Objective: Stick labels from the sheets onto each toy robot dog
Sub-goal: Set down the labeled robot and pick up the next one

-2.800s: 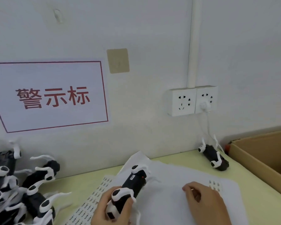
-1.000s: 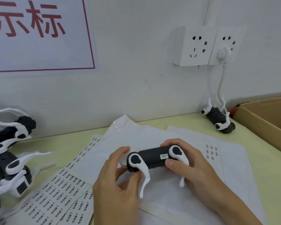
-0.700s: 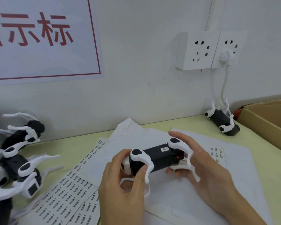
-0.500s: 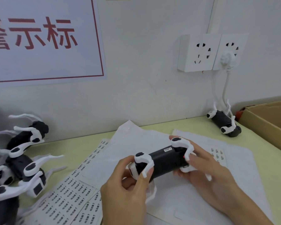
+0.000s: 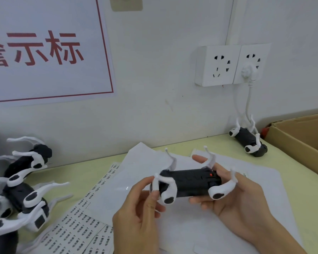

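— Dog (image 5: pixel 189 182) held above the sheets (image 5: pixel 218 222), legs up, underside turned to view. Ready for a label there, probably.
— Left hand (image 5: pixel 136 213) pinched a white leg between thumb and fingertip, likely to steady that end. Right hand (image 5: pixel 235 197) cradled the other end, fingers curled round the body.
— Label sheet (image 5: pixel 75 226) lay at lower left, near the pile (image 5: pixel 20 182) of waiting dogs.
— Another dog (image 5: pixel 250 142) sat apart by the box (image 5: pixel 301 142).
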